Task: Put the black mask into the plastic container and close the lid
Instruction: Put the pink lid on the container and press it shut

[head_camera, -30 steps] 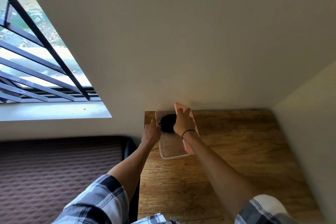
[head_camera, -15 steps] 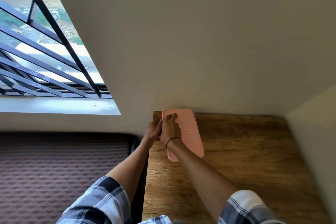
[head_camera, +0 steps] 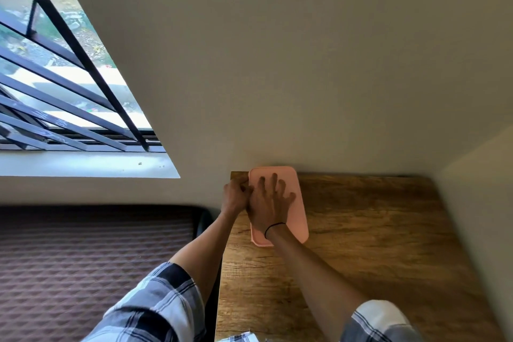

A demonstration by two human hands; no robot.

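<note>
A barred window with dark metal rails [head_camera: 69, 86] filled the upper left of the frame, above a pale sill [head_camera: 83, 166]. Below it, at the lower left, lay a dark brown quilted mattress [head_camera: 83, 258]. A plain cream wall [head_camera: 277, 50] took up the centre and top, meeting a side wall at the far right. A brown wood-grain tabletop [head_camera: 374, 244] stretched from the centre to the lower right, its far edge against the wall.

At the far left corner of the tabletop sat the container, hidden under a flat pink rectangular plastic lid with rounded corners [head_camera: 297, 203], which lay level over it. The black mask could not be seen; the lid covered everything beneath. No writing could be read on the lid.

The left hand [head_camera: 236, 197], reaching out of a plaid sleeve [head_camera: 155, 305], was curled at the lid's left edge, its fingers bent against the rim; whether its grip pinched the rim or only pressed it could not be told. The right hand [head_camera: 268, 203], with a thin black band at the wrist [head_camera: 274, 228], lay flat on the lid with its fingers spread, its grip released and the palm resting on the lid.
</note>
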